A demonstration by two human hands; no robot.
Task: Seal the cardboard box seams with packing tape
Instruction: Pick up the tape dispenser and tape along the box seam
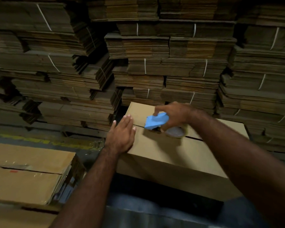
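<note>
A closed brown cardboard box (168, 155) stands in front of me, its top flaps meeting in a dark centre seam (193, 138). My left hand (122, 134) lies flat, fingers together, on the box's top left corner beside the seam. My right hand (174, 116) hovers over the seam near the middle, gripping a blue tape dispenser (155, 120) with a roll of clear packing tape (175, 132) under the palm. The dispenser's blue end touches the seam. The hand is motion-blurred.
Tied bundles of flattened cardboard (155, 63) are stacked high right behind the box and to both sides. Another flattened box pile (28, 171) lies low at my left. A grey floor strip with yellow marking (39, 140) shows between them.
</note>
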